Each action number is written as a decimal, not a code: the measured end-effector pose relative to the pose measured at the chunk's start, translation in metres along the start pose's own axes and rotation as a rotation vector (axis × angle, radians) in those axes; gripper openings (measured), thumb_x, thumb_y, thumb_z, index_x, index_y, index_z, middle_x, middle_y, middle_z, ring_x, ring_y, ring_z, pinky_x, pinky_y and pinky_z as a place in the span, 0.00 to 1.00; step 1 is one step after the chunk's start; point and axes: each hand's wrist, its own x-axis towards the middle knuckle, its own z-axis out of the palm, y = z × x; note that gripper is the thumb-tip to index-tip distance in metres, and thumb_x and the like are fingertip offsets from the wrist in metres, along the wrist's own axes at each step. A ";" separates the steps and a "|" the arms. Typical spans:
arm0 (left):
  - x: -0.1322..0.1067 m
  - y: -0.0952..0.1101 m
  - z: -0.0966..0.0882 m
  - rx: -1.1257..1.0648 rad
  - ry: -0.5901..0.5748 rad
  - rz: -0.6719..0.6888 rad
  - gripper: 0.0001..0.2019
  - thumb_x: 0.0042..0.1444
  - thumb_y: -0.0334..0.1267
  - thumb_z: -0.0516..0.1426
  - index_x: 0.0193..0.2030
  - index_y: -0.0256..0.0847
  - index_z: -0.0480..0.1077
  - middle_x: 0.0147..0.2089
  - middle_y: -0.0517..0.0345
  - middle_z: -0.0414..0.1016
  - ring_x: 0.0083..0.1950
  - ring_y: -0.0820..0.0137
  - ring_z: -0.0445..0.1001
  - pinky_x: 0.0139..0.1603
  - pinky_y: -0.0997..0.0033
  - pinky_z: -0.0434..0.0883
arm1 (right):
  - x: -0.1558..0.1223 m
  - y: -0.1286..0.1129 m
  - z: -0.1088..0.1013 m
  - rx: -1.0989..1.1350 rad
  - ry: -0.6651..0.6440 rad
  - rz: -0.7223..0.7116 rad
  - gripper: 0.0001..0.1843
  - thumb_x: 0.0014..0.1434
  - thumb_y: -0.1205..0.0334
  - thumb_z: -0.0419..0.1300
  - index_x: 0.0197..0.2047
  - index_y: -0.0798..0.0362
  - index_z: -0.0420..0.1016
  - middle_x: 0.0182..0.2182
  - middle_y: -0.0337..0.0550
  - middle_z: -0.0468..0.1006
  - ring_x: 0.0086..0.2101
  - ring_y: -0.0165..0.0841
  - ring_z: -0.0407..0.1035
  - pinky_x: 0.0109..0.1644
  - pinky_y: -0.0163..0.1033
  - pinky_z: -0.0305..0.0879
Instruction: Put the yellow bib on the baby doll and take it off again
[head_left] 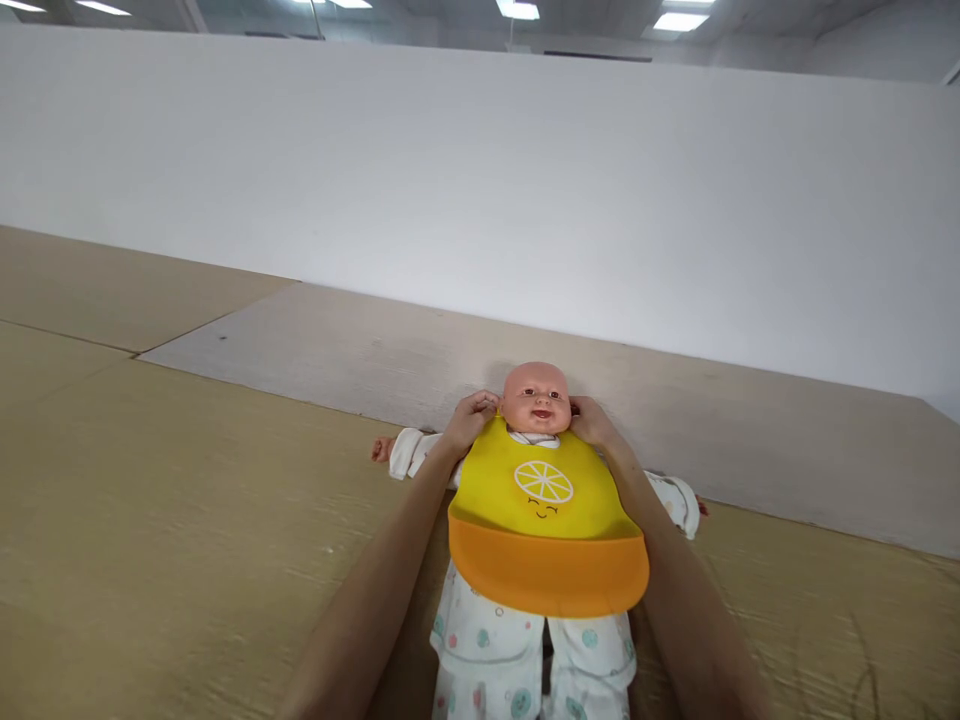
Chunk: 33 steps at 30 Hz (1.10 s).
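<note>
A baby doll [537, 390] in white pajamas with coloured dots [495, 640] lies on its back, arms stretched out to both sides. Over its chest is a yellow bib [480, 485] with a lemon-slice print and an orange catch pocket [547, 572]. My left hand [472, 415] is closed on the bib's upper edge beside the doll's neck. On the other side of the neck, my right hand [591, 420] grips the bib's opposite neck end. Its fingertips are partly hidden behind the doll's head, and the back of the neck cannot be seen.
The doll lies on a tan wooden surface [187, 520]. A paler panel [360, 350] runs behind its head. Beyond that stands a white partition [480, 190], with ceiling lights [679, 20] above it.
</note>
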 end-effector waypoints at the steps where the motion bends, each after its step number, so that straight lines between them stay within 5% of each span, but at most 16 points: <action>1: 0.001 -0.001 0.000 0.011 0.005 0.005 0.06 0.42 0.38 0.56 0.28 0.40 0.69 0.28 0.61 0.71 0.31 0.71 0.66 0.33 0.72 0.64 | 0.001 0.002 0.001 -0.010 -0.006 0.004 0.24 0.42 0.71 0.50 0.41 0.62 0.80 0.42 0.53 0.81 0.40 0.41 0.75 0.41 0.37 0.69; 10: 0.002 -0.002 0.000 0.004 0.063 -0.019 0.08 0.42 0.37 0.56 0.32 0.41 0.70 0.32 0.58 0.75 0.34 0.69 0.70 0.33 0.73 0.65 | 0.004 0.017 0.006 0.087 -0.032 -0.001 0.26 0.41 0.70 0.51 0.43 0.61 0.80 0.43 0.49 0.81 0.41 0.40 0.75 0.44 0.36 0.69; 20: -0.004 0.009 0.003 -0.036 0.117 -0.121 0.08 0.42 0.39 0.58 0.30 0.41 0.69 0.25 0.63 0.72 0.24 0.74 0.65 0.26 0.74 0.61 | -0.001 0.016 0.008 0.143 -0.005 0.036 0.21 0.42 0.69 0.53 0.39 0.60 0.79 0.40 0.48 0.81 0.41 0.39 0.74 0.44 0.36 0.68; 25: -0.012 0.017 0.004 -0.131 0.087 -0.131 0.12 0.42 0.41 0.61 0.34 0.41 0.71 0.29 0.61 0.76 0.27 0.71 0.70 0.28 0.73 0.65 | -0.011 0.019 0.008 0.433 -0.016 0.112 0.24 0.41 0.63 0.58 0.44 0.59 0.76 0.40 0.47 0.81 0.37 0.34 0.74 0.42 0.35 0.68; 33: -0.034 0.026 -0.002 -0.147 0.092 -0.098 0.18 0.39 0.38 0.61 0.41 0.41 0.70 0.25 0.65 0.73 0.25 0.71 0.69 0.26 0.73 0.63 | -0.053 0.009 0.001 0.631 0.192 0.270 0.28 0.37 0.59 0.64 0.45 0.57 0.71 0.39 0.48 0.79 0.35 0.33 0.73 0.38 0.35 0.68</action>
